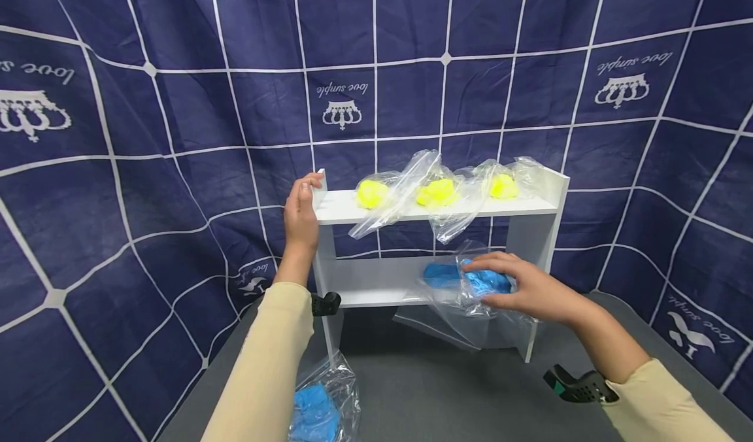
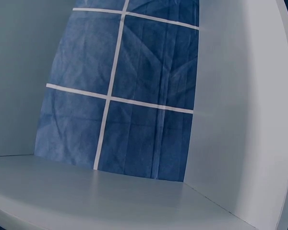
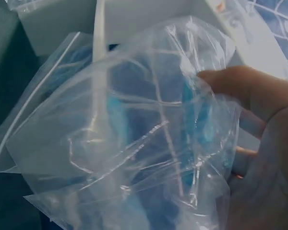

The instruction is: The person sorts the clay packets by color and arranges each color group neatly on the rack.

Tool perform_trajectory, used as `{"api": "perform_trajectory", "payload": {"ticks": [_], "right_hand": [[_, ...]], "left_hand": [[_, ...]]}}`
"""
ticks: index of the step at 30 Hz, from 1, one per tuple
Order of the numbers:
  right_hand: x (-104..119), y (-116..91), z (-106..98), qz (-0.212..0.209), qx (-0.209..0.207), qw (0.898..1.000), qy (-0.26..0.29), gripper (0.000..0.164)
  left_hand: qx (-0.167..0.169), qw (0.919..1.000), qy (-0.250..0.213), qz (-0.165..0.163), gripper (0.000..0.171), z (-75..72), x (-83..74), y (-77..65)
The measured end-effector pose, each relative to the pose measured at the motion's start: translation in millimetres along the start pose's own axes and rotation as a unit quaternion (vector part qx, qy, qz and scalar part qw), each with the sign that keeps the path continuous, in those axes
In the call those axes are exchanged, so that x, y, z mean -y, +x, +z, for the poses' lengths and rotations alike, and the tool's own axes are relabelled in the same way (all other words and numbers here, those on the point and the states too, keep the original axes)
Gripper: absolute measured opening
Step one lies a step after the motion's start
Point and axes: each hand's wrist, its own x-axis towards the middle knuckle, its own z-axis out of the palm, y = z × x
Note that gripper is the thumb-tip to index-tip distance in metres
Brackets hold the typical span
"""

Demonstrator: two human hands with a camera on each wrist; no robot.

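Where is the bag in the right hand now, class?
In the head view, the right hand holds the blue bag right of centre, at the lower shelf, beside another blue bag.

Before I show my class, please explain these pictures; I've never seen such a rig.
No machine here: these are a person's two bare hands. The head picture looks forward and down; the others are taken from the wrists. The left hand grips the upper left edge of a white rack; its wrist picture shows rack panels and blue cloth. The right hand holds a clear bag with something blue inside, at the lower shelf; its wrist picture shows the bag close up. Another blue item sits beside it. Three yellow lumps in clear bags lie on the top shelf. A further bag, blue inside, lies on the dark table.
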Motion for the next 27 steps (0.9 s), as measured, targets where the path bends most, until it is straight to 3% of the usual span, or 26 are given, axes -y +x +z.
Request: {"api": "perform_trajectory", "payload": {"ticks": [6,11,19,27], "right_hand": [[-14,21,5,0.037,-0.037,0.998,-0.036,0.044],[-31,35,14,0.04,-0.053,0.997,-0.046,0.043],[-49,42,26,0.077,-0.048,0.994,-0.062,0.049],[-50,46,33,0.11,-0.03,0.986,-0.122,0.059]], "left_hand": [[0.007,0.9999,0.0,0.009,0.037,-1.8,0.6,-0.4],[0.01,0.9998,-0.002,0.016,0.039,-2.2,1.5,-0.5],[0.005,0.9999,-0.007,0.01,0.036,-1.0,-0.4,-1.9],[0.003,0.9996,-0.015,0.022,0.038,-1.1,-0.2,-1.4]]}}
